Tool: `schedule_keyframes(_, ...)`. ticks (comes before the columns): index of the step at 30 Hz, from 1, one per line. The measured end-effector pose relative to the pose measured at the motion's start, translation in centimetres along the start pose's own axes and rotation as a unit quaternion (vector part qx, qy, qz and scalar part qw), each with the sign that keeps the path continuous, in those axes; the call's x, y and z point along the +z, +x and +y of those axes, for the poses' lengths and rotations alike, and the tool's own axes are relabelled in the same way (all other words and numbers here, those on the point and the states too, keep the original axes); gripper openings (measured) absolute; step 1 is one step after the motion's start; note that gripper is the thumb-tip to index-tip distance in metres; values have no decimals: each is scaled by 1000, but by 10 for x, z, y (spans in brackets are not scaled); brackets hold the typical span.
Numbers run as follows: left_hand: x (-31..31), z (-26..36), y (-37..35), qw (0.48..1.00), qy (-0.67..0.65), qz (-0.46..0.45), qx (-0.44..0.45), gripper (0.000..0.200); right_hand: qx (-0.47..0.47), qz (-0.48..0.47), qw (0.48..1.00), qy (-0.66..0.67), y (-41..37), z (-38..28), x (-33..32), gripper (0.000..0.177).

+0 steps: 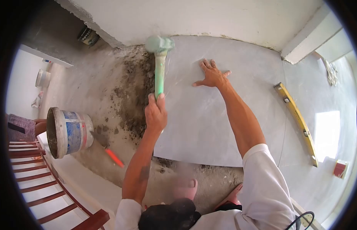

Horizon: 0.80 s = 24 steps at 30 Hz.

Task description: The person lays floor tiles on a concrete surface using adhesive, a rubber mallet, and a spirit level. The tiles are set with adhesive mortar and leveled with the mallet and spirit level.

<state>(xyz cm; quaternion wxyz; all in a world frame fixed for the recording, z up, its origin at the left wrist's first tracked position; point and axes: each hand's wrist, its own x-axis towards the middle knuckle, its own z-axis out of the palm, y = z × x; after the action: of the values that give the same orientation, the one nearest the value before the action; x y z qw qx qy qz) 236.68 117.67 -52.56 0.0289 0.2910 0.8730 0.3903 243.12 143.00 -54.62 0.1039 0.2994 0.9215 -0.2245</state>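
Note:
My left hand (156,114) is closed round the light green handle of a mallet (159,73). The mallet's thick greenish head is smeared by motion and overlaps the left edge of a large grey floor tile (194,122). Flat on that tile's upper part lies my right hand (212,75), fingers spread and holding nothing. Dark, crumbly mortar (136,88) runs along the tile's left side, and some shows under its near edge.
At left, another person's hand (41,126) is at a dirty bucket (73,130). A red-handled trowel (115,157) lies near it. A yellow spirit level (297,120) rests on tiles at right. White walls border the far side; red-brown railings (52,184) stand lower left.

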Motion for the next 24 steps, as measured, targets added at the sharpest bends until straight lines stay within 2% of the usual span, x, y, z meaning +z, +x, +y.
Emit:
schedule_keyframes(1,10,3,18,1000,-1,8,1,37,1,-11,1000,-3,6,1,-6,104)
schedule_keyframes(4,47,-6,73,987,124,-83,-63,45,2,-9,1000,-12,28,8,-6,105)
schedule_keyframes(8,58,17,120,991,92,-68,-76,56,-5,-20,1000,-7,30,9,-17,106)
schedule_keyframes(11,71,16,123,986,103,-92,-90,56,-5,-16,1000,-7,27,9,-14,106)
schedule_keyframes(14,71,23,128,980,136,-133,-64,56,-8,-3,1000,-10,28,11,-17,106)
schedule_keyframes(17,80,15,108,981,145,-102,-75,54,-11,-2,1000,-14,29,6,-9,104)
schedule_keyframes(20,67,13,107,979,138,-140,-56,51,-7,4,1000,-13,27,9,-13,101)
schedule_keyframes(24,46,-2,50,977,134,-147,-80,48,2,22,1000,-4,27,6,7,95)
